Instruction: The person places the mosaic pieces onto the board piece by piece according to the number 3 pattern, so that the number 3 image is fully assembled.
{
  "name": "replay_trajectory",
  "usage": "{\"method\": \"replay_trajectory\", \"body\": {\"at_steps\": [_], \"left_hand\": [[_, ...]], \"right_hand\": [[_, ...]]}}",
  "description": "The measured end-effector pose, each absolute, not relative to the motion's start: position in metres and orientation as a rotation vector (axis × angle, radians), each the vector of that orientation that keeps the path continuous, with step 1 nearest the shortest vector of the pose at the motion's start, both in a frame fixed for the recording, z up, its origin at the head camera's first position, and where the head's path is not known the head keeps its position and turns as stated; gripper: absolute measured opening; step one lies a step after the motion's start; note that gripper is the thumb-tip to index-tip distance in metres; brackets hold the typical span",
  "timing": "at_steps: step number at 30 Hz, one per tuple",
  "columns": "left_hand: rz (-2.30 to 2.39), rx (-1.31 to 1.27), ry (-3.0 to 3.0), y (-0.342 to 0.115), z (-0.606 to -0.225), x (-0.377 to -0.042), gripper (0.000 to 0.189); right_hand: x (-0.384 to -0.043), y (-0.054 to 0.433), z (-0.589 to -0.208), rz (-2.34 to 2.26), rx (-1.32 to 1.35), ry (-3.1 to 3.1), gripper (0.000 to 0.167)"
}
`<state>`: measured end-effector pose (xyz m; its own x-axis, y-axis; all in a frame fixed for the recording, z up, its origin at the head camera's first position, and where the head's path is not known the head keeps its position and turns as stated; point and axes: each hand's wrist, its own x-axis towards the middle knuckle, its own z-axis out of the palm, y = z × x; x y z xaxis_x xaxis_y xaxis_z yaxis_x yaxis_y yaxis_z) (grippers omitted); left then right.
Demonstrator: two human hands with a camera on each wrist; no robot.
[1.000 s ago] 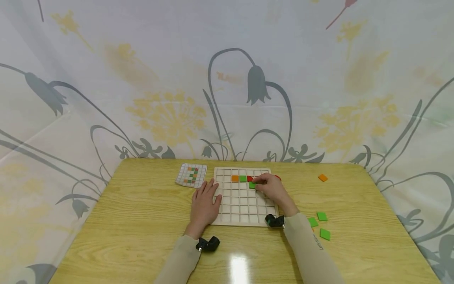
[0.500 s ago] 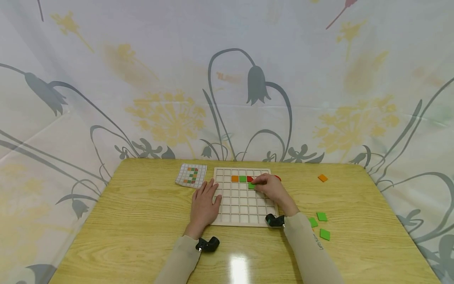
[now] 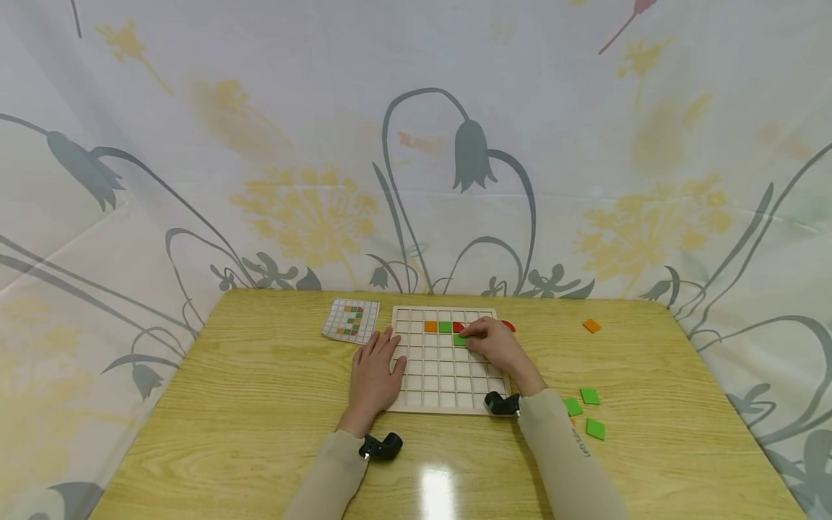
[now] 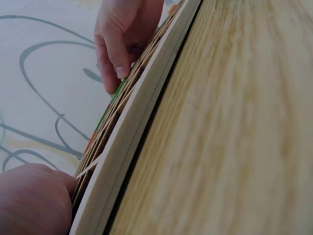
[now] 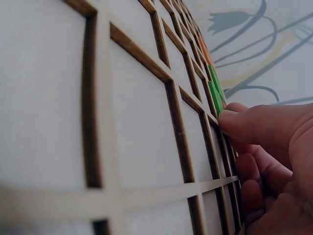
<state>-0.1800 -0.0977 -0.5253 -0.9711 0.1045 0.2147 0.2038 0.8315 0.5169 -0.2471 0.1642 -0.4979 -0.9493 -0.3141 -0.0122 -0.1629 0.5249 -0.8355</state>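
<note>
My right hand (image 3: pixel 497 345) is over the upper right part of a wooden grid board (image 3: pixel 432 368), pinching a small green square tile (image 3: pixel 460 340) with thumb and fingertips. That tile lies at a cell just below a row of an orange tile (image 3: pixel 431 327), a green tile (image 3: pixel 445 327) and a red piece (image 3: pixel 458 327), partly covered by my fingers. In the right wrist view the thumb (image 5: pixel 249 125) meets the edge of the green tile (image 5: pixel 215 98). My left hand (image 3: pixel 375 375) rests flat on the board's left edge, fingers straight.
A printed grid card (image 3: pixel 334 318) with a coloured pattern lies left of the board. Another red piece (image 3: pixel 509 326) shows behind my right hand. An orange tile (image 3: pixel 591 326) lies far right. Several green tiles (image 3: pixel 589 396) lie near my right forearm, partly hidden by the sleeve.
The green tile under my right fingertips has shifted slightly left, into line below the red piece. My left hand has stayed still.
</note>
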Motion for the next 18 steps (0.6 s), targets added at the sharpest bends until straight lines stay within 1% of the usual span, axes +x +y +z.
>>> {"method": "replay_trajectory", "body": {"at_steps": [7, 18], "left_hand": [[-0.825, -0.248, -2.83, -0.098, -0.5258, -0.1794, 0.045], [-0.828, -0.254, -2.82, -0.0984, -0.5247, -0.1793, 0.045]], "right_hand": [[-0.2471, 0.165, -0.4996, -1.388, -0.419, 2.607, 0.016], [-0.2487, 0.1687, -0.4958, -1.377, -0.318, 2.577, 0.022]]}}
